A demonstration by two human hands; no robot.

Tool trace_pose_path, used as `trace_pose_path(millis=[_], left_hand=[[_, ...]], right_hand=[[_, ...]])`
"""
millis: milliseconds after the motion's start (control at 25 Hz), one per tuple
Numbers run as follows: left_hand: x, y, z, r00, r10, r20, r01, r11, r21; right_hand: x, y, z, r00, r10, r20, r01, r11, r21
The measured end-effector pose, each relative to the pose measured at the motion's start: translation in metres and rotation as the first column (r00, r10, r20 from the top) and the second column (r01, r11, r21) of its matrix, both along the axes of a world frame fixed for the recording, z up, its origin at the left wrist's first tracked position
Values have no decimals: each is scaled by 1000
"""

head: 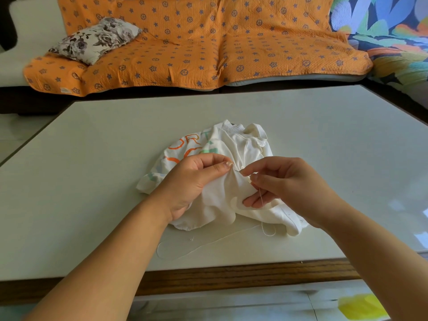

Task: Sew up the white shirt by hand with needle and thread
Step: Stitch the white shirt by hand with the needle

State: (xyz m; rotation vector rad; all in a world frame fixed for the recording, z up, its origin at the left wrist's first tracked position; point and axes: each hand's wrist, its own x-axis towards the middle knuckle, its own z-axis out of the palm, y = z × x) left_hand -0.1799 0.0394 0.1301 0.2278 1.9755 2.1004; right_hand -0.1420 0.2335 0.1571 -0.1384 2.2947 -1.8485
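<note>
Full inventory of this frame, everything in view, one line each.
shirt: 1, white with orange and green print, crumpled at table centre
needle: 1, thin, dark, between right fingertips and shirt fold
thread: 1, white, from right hand, looping on table near front edge
table: 1, pale top, wooden edge, foreground
sofa cover: 1, orange with blue stars, behind table
pillow: 1, grey floral, left on sofa cover
patterned cloth: 1, multicoloured, top right
left hand: 1, grips shirt fold
right hand: 1, pinches needle

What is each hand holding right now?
Left hand: gripping a bunched fold of the white shirt.
Right hand: pinching the needle, with the thread trailing down.
</note>
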Motion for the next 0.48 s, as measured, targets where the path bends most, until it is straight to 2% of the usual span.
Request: trace_pose_path(millis=[480], left_hand=[[0,0,-3,999,-30,-22,30,999,-17]], right_hand=[[0,-2,-4,1000,8,-17,-8,1000,1]])
